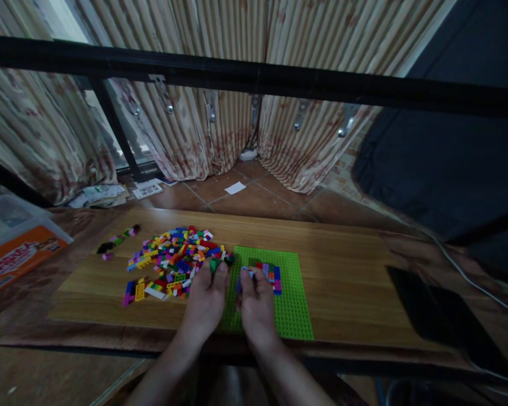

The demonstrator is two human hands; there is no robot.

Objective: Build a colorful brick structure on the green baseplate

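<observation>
My left hand (206,299) pinches a dark green brick (215,265) at the edge of a loose heap of multicoloured plastic building bricks (173,262). My right hand (257,307) grips a small blue brick (245,277) just above a bright green studded baseplate (294,299). Both hands nearly meet over the plate's left side. A short cluster of red, orange and blue bricks (270,276) stands on the plate beyond my right fingers. My fingers hide part of each held brick.
The plate and heap lie on a wooden board (342,270), with a few dark bricks (117,241) at its far left. A plastic box with an orange label (14,251) sits left. A black flat panel (431,304) and white cable lie right. A black rail (254,73) crosses ahead.
</observation>
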